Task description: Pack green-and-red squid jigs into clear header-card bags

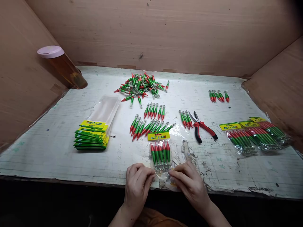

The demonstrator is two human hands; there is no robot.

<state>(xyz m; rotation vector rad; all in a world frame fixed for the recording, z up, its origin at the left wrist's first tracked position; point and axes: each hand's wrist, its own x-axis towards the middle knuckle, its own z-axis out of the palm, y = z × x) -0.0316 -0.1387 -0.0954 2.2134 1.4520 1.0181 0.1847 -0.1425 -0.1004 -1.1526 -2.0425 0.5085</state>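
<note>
A clear plastic bag of fishing lures (160, 153), topped by a yellow "BCT LURE" header, lies near the table's front edge. Inside it several red and green lures sit side by side, red tips toward the header. My left hand (138, 181) pinches the bag's lower left corner. At the lower right, the fingers of my right hand (189, 179) are closed on the bag's loose plastic end. Just beyond the header, loose lures (151, 126) are laid out in slanted groups, with a short row of lures (154, 111) behind them.
A heap of lures (142, 85) lies at the back. Stacked empty bags (91, 135) are at left, near a lidded bottle (63, 67). Pliers (201, 126) lie right of centre beside a few lures (186, 119). Filled bags (255, 135) and more lures (219, 96) are at right.
</note>
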